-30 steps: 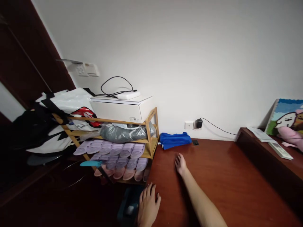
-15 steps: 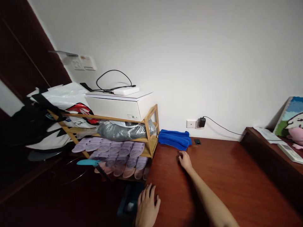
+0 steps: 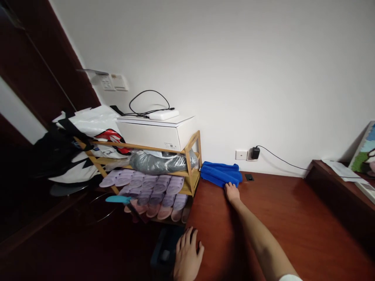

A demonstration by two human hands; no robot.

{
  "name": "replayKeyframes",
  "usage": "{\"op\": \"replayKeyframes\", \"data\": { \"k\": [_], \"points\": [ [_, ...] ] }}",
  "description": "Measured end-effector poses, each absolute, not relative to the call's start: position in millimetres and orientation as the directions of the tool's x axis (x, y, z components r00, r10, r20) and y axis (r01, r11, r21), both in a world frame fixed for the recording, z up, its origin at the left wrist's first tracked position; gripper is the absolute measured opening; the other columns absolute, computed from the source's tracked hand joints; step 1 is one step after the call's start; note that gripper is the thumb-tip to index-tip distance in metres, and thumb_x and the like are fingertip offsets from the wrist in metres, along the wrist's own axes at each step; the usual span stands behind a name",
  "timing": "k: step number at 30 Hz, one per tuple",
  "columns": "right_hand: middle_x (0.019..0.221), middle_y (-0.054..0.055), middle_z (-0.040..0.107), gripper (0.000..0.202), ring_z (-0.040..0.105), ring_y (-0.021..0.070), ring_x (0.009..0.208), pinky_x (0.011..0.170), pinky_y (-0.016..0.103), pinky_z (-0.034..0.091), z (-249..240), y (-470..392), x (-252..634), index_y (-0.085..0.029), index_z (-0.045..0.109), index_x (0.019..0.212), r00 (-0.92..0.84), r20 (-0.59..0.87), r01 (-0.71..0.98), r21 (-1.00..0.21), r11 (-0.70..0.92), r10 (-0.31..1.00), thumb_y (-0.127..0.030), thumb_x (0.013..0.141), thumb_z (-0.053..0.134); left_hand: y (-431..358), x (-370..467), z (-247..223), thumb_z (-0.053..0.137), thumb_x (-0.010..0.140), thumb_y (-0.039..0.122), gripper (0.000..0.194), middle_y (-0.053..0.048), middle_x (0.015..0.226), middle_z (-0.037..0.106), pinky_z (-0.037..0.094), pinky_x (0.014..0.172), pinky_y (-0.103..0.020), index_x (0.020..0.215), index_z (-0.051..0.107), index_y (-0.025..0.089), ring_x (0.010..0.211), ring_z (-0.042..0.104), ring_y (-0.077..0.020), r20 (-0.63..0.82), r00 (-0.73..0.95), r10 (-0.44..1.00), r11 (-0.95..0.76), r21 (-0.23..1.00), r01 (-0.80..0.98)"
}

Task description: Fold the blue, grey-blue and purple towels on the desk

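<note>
A folded blue cloth point(image 3: 219, 173) lies at the back left corner of the reddish-brown desk point(image 3: 272, 218), against the wall. My right hand point(image 3: 232, 192) is stretched out to the cloth's front edge, its fingertips closed on that edge. Near the bottom, my left hand point(image 3: 189, 255) rests on the left edge of the desk with its fingers spread and nothing in them.
Left of the desk stands a wooden rack point(image 3: 193, 171) with purple slippers point(image 3: 149, 182), a white box point(image 3: 152, 132) and a white bag point(image 3: 93, 121). A black plug point(image 3: 255, 152) sits in the wall. A raised ledge point(image 3: 325, 175) borders the right side.
My right hand has moved forward and now touches the front edge of the blue cloth. The view has turned slightly left. My left hand still rests at the desk's edge.
</note>
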State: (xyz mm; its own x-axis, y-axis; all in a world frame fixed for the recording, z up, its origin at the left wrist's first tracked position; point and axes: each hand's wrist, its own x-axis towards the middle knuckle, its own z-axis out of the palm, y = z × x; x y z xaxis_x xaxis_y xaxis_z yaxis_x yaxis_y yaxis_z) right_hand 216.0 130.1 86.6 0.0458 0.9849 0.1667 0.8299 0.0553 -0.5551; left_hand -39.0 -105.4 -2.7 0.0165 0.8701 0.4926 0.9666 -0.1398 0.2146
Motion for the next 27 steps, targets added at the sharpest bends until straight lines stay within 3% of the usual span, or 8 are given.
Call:
{"op": "replayKeyframes", "data": {
  "k": [5,8,11,14,18,21,24,27],
  "points": [
    [0.112,0.016,0.077,0.044,0.069,0.0291,0.104,0.094,0.038,0.048,120.9,70.1,226.9,-0.021,0.069,0.116,0.083,0.301,0.770,-0.625,0.131,0.950,-0.041,0.111,0.031,-105.5,-33.6,14.0,0.055,0.095,0.026,0.041,-0.014,0.141,0.073,0.052,0.112,-0.053,0.132,0.074,0.024,0.131,0.067,-0.0339,0.481,0.012,0.877,-0.141,0.233,0.962],
    [0.106,0.011,0.078,0.054,0.073,0.0277,0.093,0.082,0.035,0.050,130.5,6.5,248.7,-0.024,0.065,0.124,0.145,0.347,0.673,-0.721,0.164,0.927,-0.058,0.111,0.025,-104.5,-31.3,17.9,0.054,0.095,0.025,0.040,-0.014,0.139,0.074,0.052,0.111,-0.052,0.130,0.074,0.023,0.129,0.067,-0.0333,0.488,0.017,0.873,-0.145,0.227,0.963],
    [0.088,0.007,0.076,0.055,0.071,0.0266,0.079,0.073,0.034,0.050,135.4,-54.6,274.8,-0.027,0.066,0.103,0.190,0.301,0.485,-0.856,0.178,0.934,-0.074,0.101,0.038,-103.0,-28.2,21.5,0.055,0.095,0.025,0.040,-0.015,0.138,0.074,0.051,0.111,-0.051,0.129,0.074,0.021,0.129,0.067,-0.0337,0.490,0.026,0.871,-0.147,0.211,0.966],
    [0.079,0.004,0.070,0.059,0.065,0.0239,0.074,0.073,0.034,0.051,150.0,-101.9,294.5,-0.027,0.061,0.086,0.139,0.261,0.371,-0.908,0.194,0.955,-0.083,0.094,0.045,-101.8,-26.3,30.1,0.056,0.095,0.025,0.040,-0.018,0.139,0.072,0.049,0.113,-0.052,0.130,0.074,0.018,0.133,0.064,-0.0355,0.473,0.039,0.880,-0.159,0.216,0.963],
    [0.073,0.000,0.062,0.061,0.057,0.0201,0.071,0.072,0.032,0.050,187.9,-147.0,302.5,-0.027,0.060,0.082,-0.001,0.240,0.303,-0.925,0.229,0.971,-0.086,0.091,0.050,-108.4,-22.0,45.0,0.049,0.097,0.019,0.043,-0.017,0.131,0.074,0.049,0.114,-0.052,0.133,0.073,0.017,0.128,0.066,-0.0339,0.447,0.141,0.883,-0.250,0.196,0.948],
    [0.072,-0.001,0.059,0.064,0.056,0.0185,0.072,0.075,0.031,0.050,224.6,-168.7,295.9,-0.026,0.058,0.079,-0.111,0.228,0.258,-0.933,0.250,0.967,-0.089,0.088,0.053,-126.3,-0.1,48.0,0.052,0.096,0.021,0.049,-0.015,0.133,0.074,0.051,0.113,-0.051,0.142,0.068,0.020,0.126,0.067,-0.0317,0.426,0.325,0.844,-0.439,0.200,0.876],
    [0.072,-0.002,0.058,0.066,0.053,0.0163,0.071,0.072,0.030,0.049,270.9,-183.4,286.5,-0.024,0.060,0.079,-0.253,0.219,0.185,-0.945,0.269,0.942,-0.090,0.084,0.060,-149.4,47.2,45.4,0.071,0.089,0.037,0.064,-0.015,0.143,0.070,0.050,0.117,-0.056,0.151,0.061,0.025,0.133,0.064,-0.0356,0.446,0.440,0.780,-0.603,0.345,0.719],
    [0.071,-0.004,0.054,0.060,0.046,0.0130,0.065,0.063,0.026,0.043,328.8,-197.7,291.0,-0.024,0.063,0.087,-0.319,0.260,0.108,-0.945,0.308,0.911,-0.084,0.085,0.066,-161.4,99.2,55.4,0.076,0.088,0.047,0.057,-0.015,0.139,0.072,0.050,0.118,-0.059,0.141,0.067,0.029,0.133,0.064,-0.0382,0.449,0.226,0.865,-0.498,0.706,0.503]
  ]
}}
